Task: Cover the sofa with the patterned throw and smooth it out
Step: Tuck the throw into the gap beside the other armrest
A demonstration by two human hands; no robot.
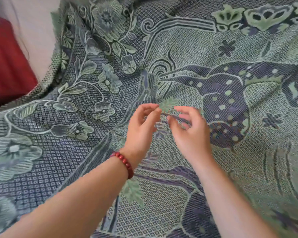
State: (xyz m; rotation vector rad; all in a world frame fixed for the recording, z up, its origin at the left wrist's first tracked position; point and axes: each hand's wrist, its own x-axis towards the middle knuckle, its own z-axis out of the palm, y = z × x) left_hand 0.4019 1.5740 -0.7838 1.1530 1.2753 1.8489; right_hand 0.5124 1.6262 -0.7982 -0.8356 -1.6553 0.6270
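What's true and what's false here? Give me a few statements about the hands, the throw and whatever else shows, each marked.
1. The throw bears flowers in green and blue. True.
2. The bead bracelet sits on the right wrist. False: it is on the left wrist.
3. Both hands grip a bunch of cloth. False: the left hand and the right hand have loosely curled fingers and seem to hold nothing.
4. A red cushion shows at the left edge. True.
5. The throw lies perfectly flat. False: folds show in its upper left part.
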